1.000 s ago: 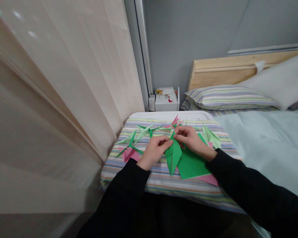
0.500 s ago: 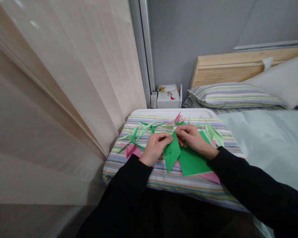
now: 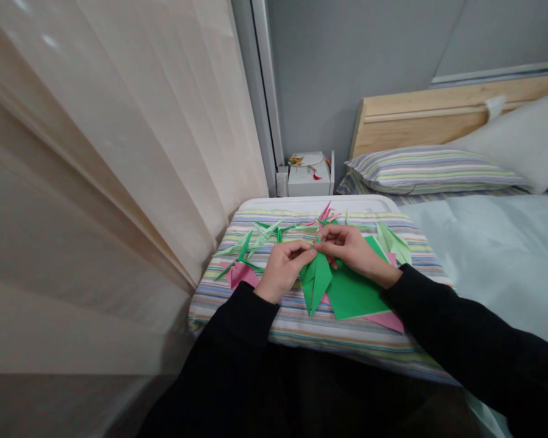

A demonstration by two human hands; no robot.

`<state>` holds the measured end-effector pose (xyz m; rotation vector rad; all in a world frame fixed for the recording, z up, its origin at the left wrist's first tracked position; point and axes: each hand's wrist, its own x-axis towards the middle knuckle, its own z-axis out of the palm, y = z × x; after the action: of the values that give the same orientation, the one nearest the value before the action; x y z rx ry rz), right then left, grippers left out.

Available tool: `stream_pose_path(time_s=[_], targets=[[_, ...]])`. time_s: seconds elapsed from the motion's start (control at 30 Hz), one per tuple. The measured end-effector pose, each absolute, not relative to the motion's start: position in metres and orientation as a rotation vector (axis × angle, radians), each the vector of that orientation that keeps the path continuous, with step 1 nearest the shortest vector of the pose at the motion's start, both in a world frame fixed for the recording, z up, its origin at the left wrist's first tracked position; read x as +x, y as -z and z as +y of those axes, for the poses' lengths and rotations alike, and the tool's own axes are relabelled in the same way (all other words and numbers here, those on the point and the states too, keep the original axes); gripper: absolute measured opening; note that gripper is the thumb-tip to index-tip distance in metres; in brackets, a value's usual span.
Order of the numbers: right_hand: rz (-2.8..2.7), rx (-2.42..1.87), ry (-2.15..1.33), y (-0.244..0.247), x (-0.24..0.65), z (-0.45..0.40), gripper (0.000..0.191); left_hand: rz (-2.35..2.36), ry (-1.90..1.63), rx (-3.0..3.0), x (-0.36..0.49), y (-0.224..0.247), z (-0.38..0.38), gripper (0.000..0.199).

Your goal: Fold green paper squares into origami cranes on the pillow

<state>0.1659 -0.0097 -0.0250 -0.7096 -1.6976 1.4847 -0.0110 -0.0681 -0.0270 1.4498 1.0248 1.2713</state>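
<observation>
A green origami piece [image 3: 316,281], folded to a narrow diamond with a split lower end, hangs between my hands. My left hand [image 3: 287,266] pinches its upper left edge between thumb and fingers. At its top tip, my right hand [image 3: 347,248] is closed in a pinch, the fingertips of both hands almost meeting. Under my right hand lies a flat green paper sheet [image 3: 358,295], with pink paper [image 3: 388,321] showing from beneath it. Folded green and pale green paper cranes [image 3: 242,258] rest to the left, and a pink one [image 3: 327,213] sits behind my hands.
A striped cloth [image 3: 274,331] covers the small white-rimmed table [image 3: 317,204]. Pale green folded paper [image 3: 393,243] lies at its right, pink paper [image 3: 240,275] at its left. A curtain [image 3: 164,152] hangs on the left; the bed [image 3: 493,255] adjoins on the right.
My right hand has shifted left to the tip of the green origami piece, meeting the left fingertips. The top tip is now covered by fingers, and the split at the lower end looks wider.
</observation>
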Motion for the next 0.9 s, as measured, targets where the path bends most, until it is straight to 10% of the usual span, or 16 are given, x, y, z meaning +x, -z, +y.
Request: stream_pose_path(time_s=[0.9], targets=[[-1.724,-0.701,-1.412,0.0237,0.1684,-0.0083,0.041,1.039,-1.266,1.487,-0.0085,0.0254,-0.0695,0.023]])
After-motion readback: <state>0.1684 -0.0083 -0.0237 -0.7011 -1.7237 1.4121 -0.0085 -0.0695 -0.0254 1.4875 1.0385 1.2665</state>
